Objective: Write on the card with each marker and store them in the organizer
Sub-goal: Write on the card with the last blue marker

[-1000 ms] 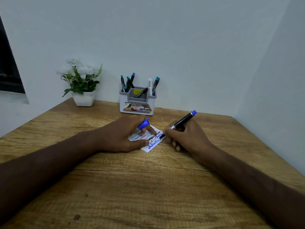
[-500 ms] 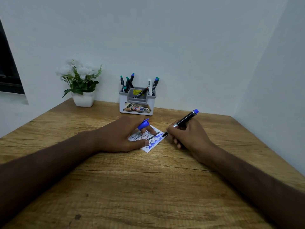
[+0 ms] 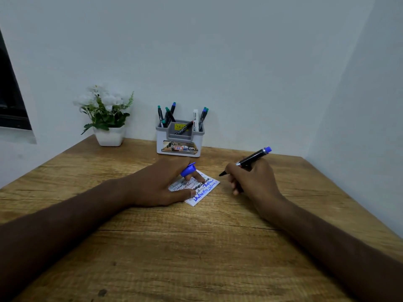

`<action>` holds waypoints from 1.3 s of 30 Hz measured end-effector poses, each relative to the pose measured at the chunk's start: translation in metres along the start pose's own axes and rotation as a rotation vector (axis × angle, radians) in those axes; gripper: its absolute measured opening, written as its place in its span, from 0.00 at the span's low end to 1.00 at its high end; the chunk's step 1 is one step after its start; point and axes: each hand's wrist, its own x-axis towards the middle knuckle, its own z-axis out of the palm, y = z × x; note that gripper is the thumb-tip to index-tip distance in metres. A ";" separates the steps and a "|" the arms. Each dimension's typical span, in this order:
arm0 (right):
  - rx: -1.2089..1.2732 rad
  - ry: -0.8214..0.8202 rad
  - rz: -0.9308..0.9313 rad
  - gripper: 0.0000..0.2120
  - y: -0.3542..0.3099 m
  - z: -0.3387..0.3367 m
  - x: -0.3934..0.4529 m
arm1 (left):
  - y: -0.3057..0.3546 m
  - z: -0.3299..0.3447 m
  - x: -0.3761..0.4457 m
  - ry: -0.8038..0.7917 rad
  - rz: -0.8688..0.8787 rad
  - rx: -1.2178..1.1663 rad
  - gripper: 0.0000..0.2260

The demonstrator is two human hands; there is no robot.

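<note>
Head view looks down on a wooden desk (image 3: pixel 196 247), with the card (image 3: pixel 202 188) as the landmark at its middle. On the card's near-left side the left hand (image 3: pixel 161 186) rests flat and pins it, thumb laid along the near edge and a fingertip on the writing; a blue cap (image 3: pixel 187 170) is pinched between two of its fingers, above the card's far edge. Just right of the card, the right hand (image 3: pixel 250 182) pinches the marker (image 3: pixel 246 162) in a writing grip, its other fingers curled under. The dark tip hangs clear of the paper, beside the card's right corner, and the blue tail slants up and away.

Blue lines already fill the card's near edge, so I judge this marker's writing done and capping next. To do that well: bring the tip to the cap rather than the cap to the tip, line the two up before pushing, and keep the left palm down so the card does not skid.

Beyond the card, against the wall, stands the organizer (image 3: pixel 180 140) — several capped pens upright in its rear pockets, one white-barrelled, and one dark pen lying slantwise across the front tray. Left of it sits a white plant pot (image 3: pixel 110 137).
</note>
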 end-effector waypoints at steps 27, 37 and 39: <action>0.272 -0.293 -0.093 0.13 -0.004 0.007 -0.007 | 0.008 -0.001 0.001 -0.003 0.032 0.033 0.14; 0.221 -0.292 -0.158 0.08 -0.014 0.015 -0.009 | 0.013 0.000 -0.003 0.033 0.041 0.093 0.11; 0.167 -0.353 -0.187 0.08 -0.018 0.009 -0.008 | 0.015 -0.002 -0.004 0.005 0.022 0.066 0.11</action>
